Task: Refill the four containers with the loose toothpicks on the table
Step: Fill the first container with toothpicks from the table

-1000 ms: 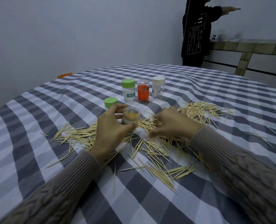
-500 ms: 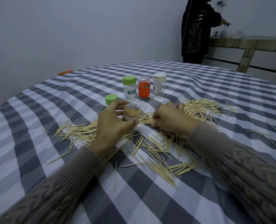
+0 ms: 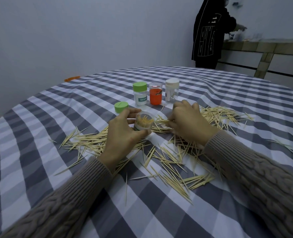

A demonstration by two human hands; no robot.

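The left hand grips the open clear plastic toothpick jar, upright on the grey-and-white checked tablecloth. The right hand pinches loose wooden toothpicks beside it; its fingertips are hidden.

green-lidded jar label "TOOTHPI…", black jacket "11"

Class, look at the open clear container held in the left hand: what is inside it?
The open container holds upright toothpicks, tips showing at its mouth. The left hand and a label hide their lower ends.
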